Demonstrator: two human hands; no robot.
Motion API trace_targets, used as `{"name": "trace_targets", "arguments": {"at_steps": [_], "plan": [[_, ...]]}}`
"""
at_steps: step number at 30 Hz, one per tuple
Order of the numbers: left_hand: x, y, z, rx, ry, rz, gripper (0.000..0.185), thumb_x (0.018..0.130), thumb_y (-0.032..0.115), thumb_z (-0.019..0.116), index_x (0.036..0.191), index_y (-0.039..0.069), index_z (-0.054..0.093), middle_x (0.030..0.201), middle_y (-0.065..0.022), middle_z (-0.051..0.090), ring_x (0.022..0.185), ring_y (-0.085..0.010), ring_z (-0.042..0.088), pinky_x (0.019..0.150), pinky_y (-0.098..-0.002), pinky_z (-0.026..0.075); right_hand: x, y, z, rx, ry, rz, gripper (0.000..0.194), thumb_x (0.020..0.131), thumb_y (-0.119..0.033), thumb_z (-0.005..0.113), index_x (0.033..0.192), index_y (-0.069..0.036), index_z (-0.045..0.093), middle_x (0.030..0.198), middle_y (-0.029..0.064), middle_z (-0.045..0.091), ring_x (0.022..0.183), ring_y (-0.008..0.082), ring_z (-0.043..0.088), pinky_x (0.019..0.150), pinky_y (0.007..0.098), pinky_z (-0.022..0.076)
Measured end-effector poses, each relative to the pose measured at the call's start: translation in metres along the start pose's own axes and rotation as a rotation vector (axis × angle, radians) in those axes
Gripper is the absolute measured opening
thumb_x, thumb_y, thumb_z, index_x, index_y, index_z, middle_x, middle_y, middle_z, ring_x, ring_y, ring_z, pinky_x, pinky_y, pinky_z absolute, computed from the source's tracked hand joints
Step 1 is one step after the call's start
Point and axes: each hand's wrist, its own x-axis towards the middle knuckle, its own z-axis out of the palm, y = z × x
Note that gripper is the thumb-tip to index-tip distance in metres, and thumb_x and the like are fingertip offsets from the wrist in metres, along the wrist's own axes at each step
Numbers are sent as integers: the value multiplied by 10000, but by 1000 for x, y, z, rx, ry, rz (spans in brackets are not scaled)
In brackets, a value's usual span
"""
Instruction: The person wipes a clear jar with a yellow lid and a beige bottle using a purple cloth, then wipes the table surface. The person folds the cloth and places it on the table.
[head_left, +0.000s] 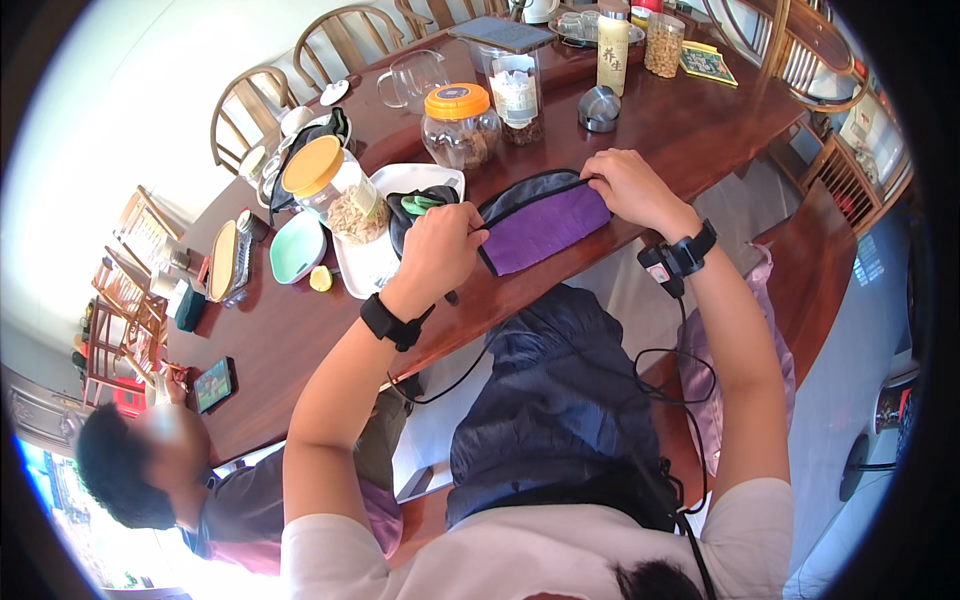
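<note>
A purple cloth piece with black edging (546, 229) stretches between my two hands at the table's near edge. Its left end is pinched by my left hand (442, 244). At the upper right corner, my right hand (626, 186) grips the black border with thumb and fingers. Behind the purple face shows a dark grey fabric part (531, 189), bordered in black too. Close behind my left hand lies a dark cloth bundle with a green part (420, 204), on a white tray (362, 271). Both wrists wear black straps.
On the wooden table (697, 135) stand an orange-lidded jar (459, 139), a yellow-lidded jar (352, 202), a tall clear canister (516, 97) and a green dish (297, 247). A person (247, 502) sits at left by a phone (214, 385). A black cable (697, 427) hangs from my right wrist.
</note>
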Motion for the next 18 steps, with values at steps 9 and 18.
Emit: {"name": "trace_targets", "arguments": {"at_steps": [9,18], "plan": [[21,-16,11,88,-1,-72,157,883,154,734,954,15,721,902,-178,745,877,-383,708,779,-464,548,16,24,23,-40,-22,14,77,852,-36,679,895,-4,733,916,199,730,904,379,697,808,477,545],[35,-24,14,141,-30,-127,157,880,164,745,956,28,725,913,-187,740,904,-391,706,781,-476,546,38,32,33,-64,-84,59,80,835,-19,662,876,-13,731,879,199,729,896,369,701,778,478,541]]}}
